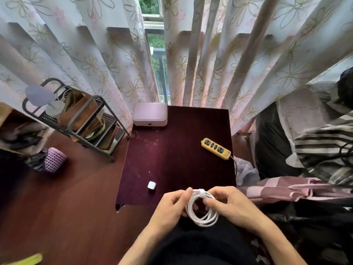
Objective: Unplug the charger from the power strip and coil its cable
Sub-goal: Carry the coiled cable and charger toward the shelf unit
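A white cable point(202, 217) hangs in a round coil over the near edge of the dark table point(172, 159). My left hand point(170, 209) pinches the top of the coil from the left. My right hand point(229, 205) grips the same spot from the right, where the cable is wrapped around itself. The small white charger block point(151, 185) lies alone on the table, left of my hands, with no cable in it. The yellow power strip point(216, 148) rests at the table's right edge with its sockets empty.
A pink case point(150, 114) stands at the table's far edge by the flowered curtains. A metal rack point(76, 121) and a purple perforated cup point(55, 159) are on the floor to the left. Striped bedding point(315, 169) piles up on the right.
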Demonstrator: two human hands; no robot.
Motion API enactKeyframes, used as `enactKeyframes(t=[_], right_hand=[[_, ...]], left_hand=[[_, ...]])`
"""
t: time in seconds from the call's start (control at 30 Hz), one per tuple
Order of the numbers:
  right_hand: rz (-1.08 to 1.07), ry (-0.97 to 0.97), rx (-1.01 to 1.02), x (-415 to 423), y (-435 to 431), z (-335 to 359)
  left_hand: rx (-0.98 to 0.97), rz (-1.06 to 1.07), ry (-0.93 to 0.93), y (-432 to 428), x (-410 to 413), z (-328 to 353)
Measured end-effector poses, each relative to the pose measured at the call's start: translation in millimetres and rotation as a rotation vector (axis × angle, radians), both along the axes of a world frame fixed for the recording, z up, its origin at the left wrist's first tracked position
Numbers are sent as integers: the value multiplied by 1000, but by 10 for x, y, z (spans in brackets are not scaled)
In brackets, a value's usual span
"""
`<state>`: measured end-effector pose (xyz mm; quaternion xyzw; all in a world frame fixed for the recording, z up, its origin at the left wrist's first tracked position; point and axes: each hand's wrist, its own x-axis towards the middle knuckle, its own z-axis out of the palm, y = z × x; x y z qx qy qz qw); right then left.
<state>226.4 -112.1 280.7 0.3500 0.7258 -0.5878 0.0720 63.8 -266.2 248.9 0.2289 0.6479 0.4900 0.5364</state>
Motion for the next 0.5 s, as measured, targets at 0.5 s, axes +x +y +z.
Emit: enactKeyframes(t=[0.5], right_hand=[[-532, -221, -233, -106, -195, -1604]], left_hand=[[-890, 270, 619, 40, -959, -2643]])
